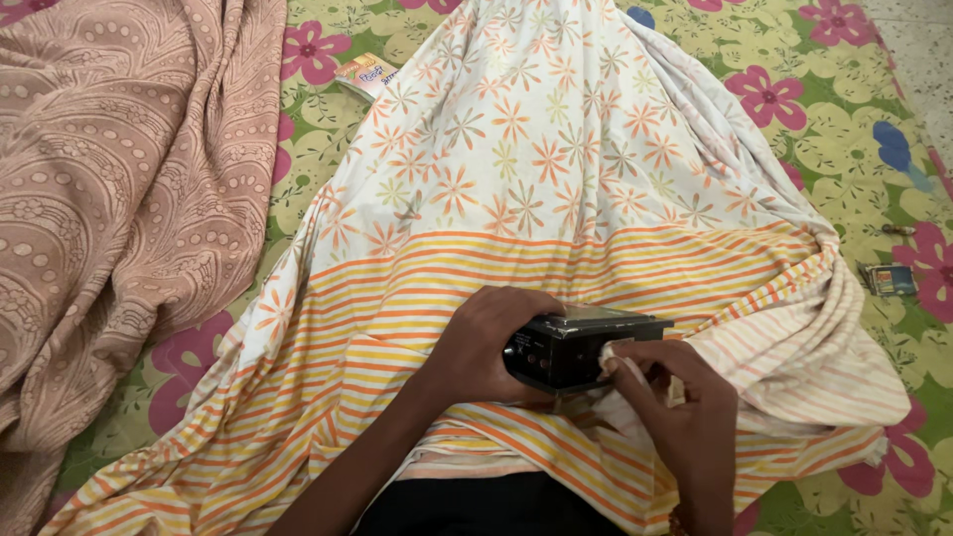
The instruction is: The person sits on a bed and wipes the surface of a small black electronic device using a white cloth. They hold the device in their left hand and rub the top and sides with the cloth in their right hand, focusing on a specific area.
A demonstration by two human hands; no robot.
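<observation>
A small black box-shaped device [581, 347] with knobs on its front rests on a white cloth [536, 149] printed with orange flowers and orange-yellow stripes, spread over my lap. My left hand [486, 342] grips the device's left end. My right hand [685, 417] holds a small white wad of cloth [613, 352] pressed against the device's front right side.
A pinkish-brown patterned blanket [119, 179] lies bunched on the left. Underneath is a green sheet [844, 129] with pink flowers. A small printed packet [365, 74] lies at the top, and a small dark card-like object [890, 280] and a tiny item [898, 229] at the right.
</observation>
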